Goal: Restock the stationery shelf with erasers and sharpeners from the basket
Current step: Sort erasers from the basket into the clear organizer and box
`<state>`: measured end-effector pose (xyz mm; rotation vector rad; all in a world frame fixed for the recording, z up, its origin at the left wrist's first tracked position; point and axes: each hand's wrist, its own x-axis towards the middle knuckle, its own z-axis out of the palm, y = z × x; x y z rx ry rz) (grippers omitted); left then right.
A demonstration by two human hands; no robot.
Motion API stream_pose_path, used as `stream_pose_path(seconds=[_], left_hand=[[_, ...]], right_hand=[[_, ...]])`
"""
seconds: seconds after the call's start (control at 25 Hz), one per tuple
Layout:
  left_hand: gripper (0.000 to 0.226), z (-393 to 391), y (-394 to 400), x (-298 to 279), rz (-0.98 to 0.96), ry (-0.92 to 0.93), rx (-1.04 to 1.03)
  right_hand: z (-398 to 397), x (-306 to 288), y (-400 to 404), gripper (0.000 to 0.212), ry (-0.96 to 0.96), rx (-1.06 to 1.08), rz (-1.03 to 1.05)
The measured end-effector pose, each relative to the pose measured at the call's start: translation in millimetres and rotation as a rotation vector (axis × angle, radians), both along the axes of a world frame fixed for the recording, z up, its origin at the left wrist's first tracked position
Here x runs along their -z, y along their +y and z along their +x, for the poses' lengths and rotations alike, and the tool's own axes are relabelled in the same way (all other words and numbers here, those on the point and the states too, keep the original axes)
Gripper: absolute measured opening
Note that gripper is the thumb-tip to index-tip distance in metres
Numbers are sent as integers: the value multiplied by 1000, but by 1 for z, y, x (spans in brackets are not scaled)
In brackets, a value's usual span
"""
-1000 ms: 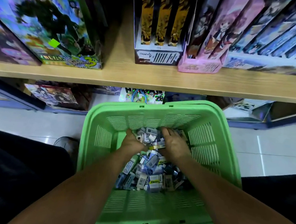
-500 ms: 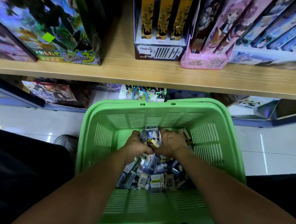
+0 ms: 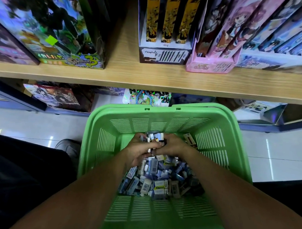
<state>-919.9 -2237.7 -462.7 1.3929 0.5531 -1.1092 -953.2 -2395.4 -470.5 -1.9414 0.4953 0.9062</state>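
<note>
Fingers (image 3: 143, 155) of left hand (image 3: 139, 150) curled inward under a clump of small packets; fingers (image 3: 159, 146) of right hand (image 3: 171, 146) curled the same way from the opposite side, so both hands cup 1 shared bundle of erasers (image 3: 154, 138) between them. Held just above the loose pile of erasers and sharpeners (image 3: 158, 180), inside the green basket (image 3: 165, 112), near its far wall. Impossible to tell erasers from sharpeners within the bundle at this size.

Advice for the scoop, judged from this view only:
- Keep both palms tilted toward each other and press lightly inward; small slick packets probably slip out through any gap at the bottom.
- Close the little fingers together beneath the load before lifting clear of the rim.
- Lift straight up and over the far rim, then forward to the wooden shelf (image 3: 150, 77), which sits above and beyond the basket.
- Aim for the bare strip of board between the tall illustrated box (image 3: 50, 21) on the left and the black pen display box (image 3: 164, 54); appears to be the only open spot in view.
- Set down low and release slowly, to avoid scattering pieces off the front edge onto the tiled floor (image 3: 33, 126).
- Take less per scoop if packets start sliding; 2 tidy trips probably beat 1 spill.
</note>
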Motion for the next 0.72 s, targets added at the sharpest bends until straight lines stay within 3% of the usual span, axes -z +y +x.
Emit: stream_pose_path(seconds=[0.16, 0.32, 0.48, 0.6, 0.72], left_hand=[[70, 0, 0, -4, -23, 2, 36], [54, -4, -1, -15, -138, 23, 53], [45, -6, 5, -28, -172, 33, -11], [41, -5, 5, -47, -201, -2, -41], [54, -4, 5, -71, -243, -28, 4]], right_hand=[[-9, -9, -6, 51, 57, 148, 265], [-13, -29, -8, 56, 101, 166, 502], [-8, -60, -6, 46, 90, 111, 388], [-4, -84, -9, 61, 88, 94, 305], [1, -111, -14, 41, 90, 87, 325]])
